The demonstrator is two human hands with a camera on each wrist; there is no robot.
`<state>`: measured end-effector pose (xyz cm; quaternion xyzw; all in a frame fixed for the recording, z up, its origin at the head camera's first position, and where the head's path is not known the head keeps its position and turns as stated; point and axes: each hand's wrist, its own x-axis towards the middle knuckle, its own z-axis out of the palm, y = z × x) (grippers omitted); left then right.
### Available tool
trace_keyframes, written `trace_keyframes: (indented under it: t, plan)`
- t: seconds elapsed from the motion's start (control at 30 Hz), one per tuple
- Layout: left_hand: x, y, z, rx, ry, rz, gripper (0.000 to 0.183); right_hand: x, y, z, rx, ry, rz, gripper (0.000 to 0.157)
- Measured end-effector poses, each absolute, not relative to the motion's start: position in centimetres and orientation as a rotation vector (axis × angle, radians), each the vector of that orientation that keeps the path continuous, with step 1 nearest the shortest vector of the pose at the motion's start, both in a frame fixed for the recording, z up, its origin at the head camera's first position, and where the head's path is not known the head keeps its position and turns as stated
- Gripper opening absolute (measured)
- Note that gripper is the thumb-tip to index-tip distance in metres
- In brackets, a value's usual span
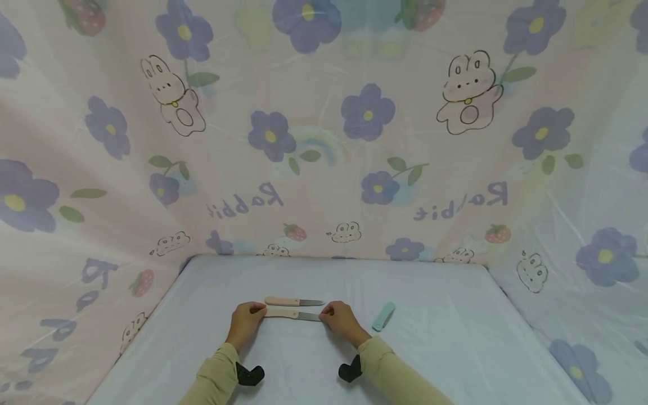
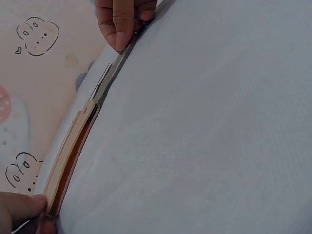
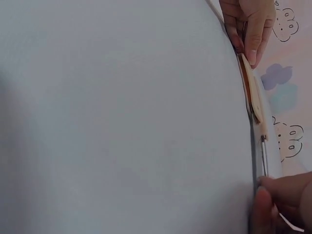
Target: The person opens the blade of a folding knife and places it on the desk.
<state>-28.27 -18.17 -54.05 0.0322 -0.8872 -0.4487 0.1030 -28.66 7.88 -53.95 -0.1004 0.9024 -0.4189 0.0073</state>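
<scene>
Two folding knives with pale peach handles lie side by side, blades unfolded and pointing right. My left hand [image 1: 245, 323] pinches the handle end of the nearer knife [image 1: 281, 313] between thumb and fingers. At its other end, my right hand [image 1: 343, 320] pinches the tip of the blade [image 1: 307, 316]. In the left wrist view, an open slot shows along the underside of the nearer handle [image 2: 73, 151]. Just beyond lies the farther knife [image 1: 282, 301], untouched. To the right of my right hand rests a teal folding knife [image 1: 383, 316], folded up.
A white-covered table [image 1: 435, 365] carries everything. Patterned fabric [image 1: 324, 169] with flowers and rabbits rises behind the table and along both sides. Black wrist mounts [image 1: 250, 375] stick out inward from both forearms.
</scene>
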Motion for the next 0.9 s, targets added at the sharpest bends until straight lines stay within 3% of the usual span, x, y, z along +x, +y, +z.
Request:
trace_keyframes:
  t: [0.57,0.9]
  plan:
    - [-28.2,-18.5,-54.1,0.071,-2.601,-1.332,0.011,-28.5,8.3,-54.5,-0.383,2.764,-1.441,0.006]
    - [-27.7,-18.5,-53.7,0.121,-2.589,-1.374,0.017,-28.9,9.8,-54.8,-0.424,2.581,-1.534,0.013]
